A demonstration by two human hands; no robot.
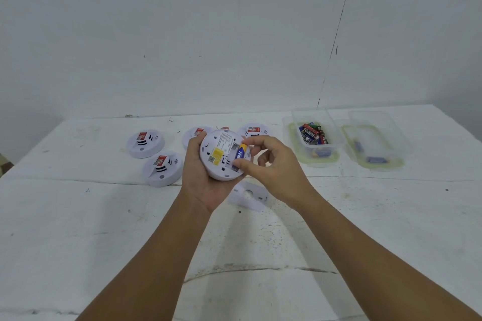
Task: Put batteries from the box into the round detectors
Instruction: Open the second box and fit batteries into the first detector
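Frame centre: left hand [202,177] grips round white plastic detector [221,155] back-up; right hand [271,164] pinches blue-yellow cylindrical battery [240,153] at its slot

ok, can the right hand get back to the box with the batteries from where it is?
Probably yes. The battery box stands open-topped just right of the right hand, nothing between them, but that hand pinches a blue battery at the held detector.
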